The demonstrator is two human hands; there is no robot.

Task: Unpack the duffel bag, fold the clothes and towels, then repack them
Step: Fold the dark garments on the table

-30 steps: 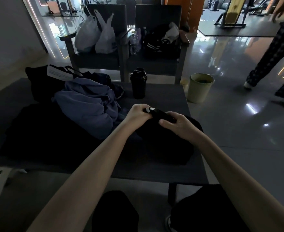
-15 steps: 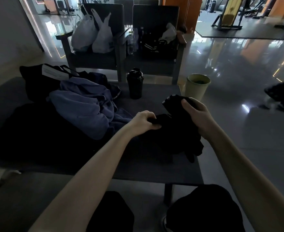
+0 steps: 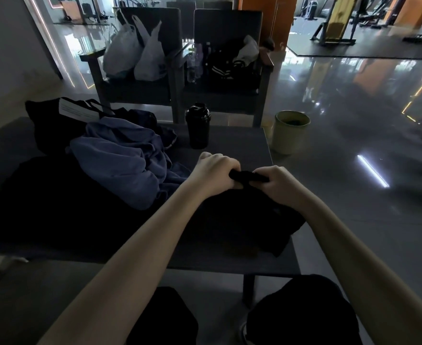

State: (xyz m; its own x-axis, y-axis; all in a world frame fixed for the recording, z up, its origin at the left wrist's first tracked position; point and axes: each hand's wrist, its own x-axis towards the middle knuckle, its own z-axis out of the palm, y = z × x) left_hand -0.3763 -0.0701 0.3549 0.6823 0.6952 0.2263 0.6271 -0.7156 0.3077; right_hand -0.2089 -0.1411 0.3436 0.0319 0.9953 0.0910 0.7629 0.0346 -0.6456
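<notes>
A black garment [image 3: 242, 220] lies in a soft, matt heap on the near right part of the dark grey surface [image 3: 229, 138]. Its lower right corner reaches the surface's right edge. Its top edge is bunched into a thick roll, and both hands grip that roll. The left hand [image 3: 214, 174] is curled round the roll's left end, knuckles up. The right hand [image 3: 279, 185] is curled round the right end. The two fists sit close together, with only a short stretch of the roll showing between them.

At ten o'clock from the garment, just beside the left hand, sits a crumpled blue cloth [image 3: 120, 168], thick and fleecy, in deep rounded folds. It rests on a wide black mass [image 3: 43, 200] spread over the left half of the surface. Whether that mass is cloth or a bag I cannot tell in the dim light. Behind the blue cloth, at eleven o'clock, slumps a black bag [image 3: 48, 125] with a white rectangular label.

At twelve o'clock a glossy black shaker bottle [image 3: 198, 125] stands upright near the far edge, apart from the hands. At one o'clock a pale green round bin [image 3: 290, 131] stands on the shiny floor, just off the surface's corner. Beyond are two dark armchairs [image 3: 155, 90], the left one holding white plastic bags [image 3: 135, 56].
</notes>
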